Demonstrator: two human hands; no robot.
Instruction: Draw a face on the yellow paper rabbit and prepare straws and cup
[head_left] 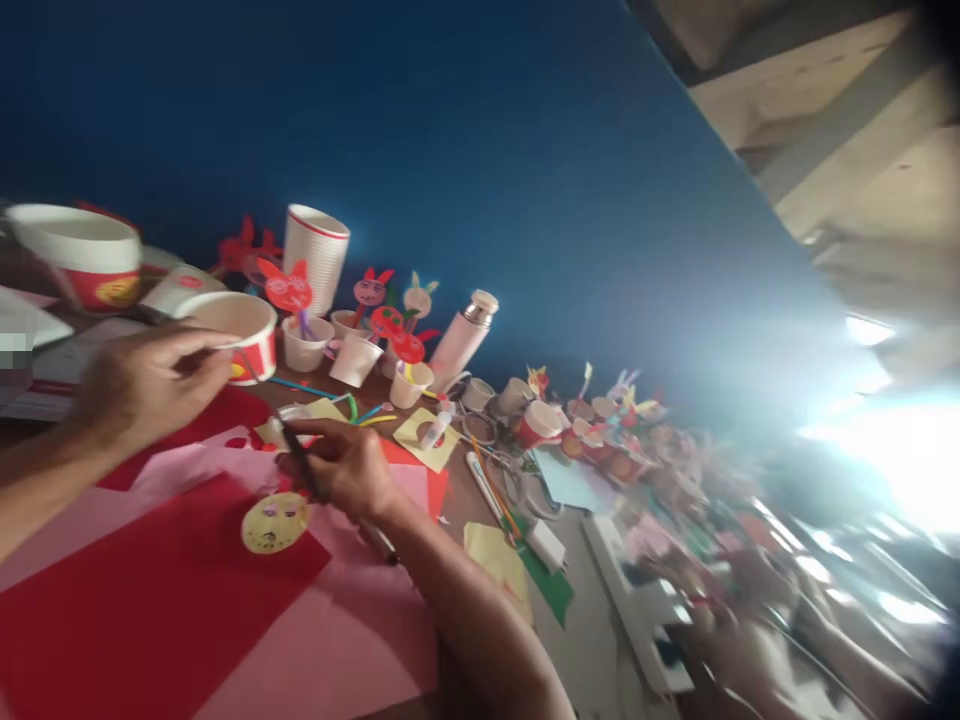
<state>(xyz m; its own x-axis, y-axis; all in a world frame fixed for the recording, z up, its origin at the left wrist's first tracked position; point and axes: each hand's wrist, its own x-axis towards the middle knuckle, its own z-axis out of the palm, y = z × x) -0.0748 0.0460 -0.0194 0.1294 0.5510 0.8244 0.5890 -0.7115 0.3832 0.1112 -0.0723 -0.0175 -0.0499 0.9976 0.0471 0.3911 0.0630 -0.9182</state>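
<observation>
My left hand [161,380] is raised at the left, thumb and fingers pinched together beside a red-and-white paper bowl [259,345]. Whatever those fingers hold is too small and blurred to name. In the middle, my right hand [349,462] is closed around a dark pen [300,458] that slants up to the left. Just below it lies a round yellow paper face [274,523] with drawn eyes and a dotted mouth. It rests on a red paper sheet [165,600], which overlaps pink paper [352,640].
Behind stand small cups [306,345] with red paper faces on sticks, a tall white cup [315,255] and a pink flask [465,340]. Right of my arm are a white adapter [546,545] and a power strip [637,600]. Another person's blurred hands [750,640] are at the far right.
</observation>
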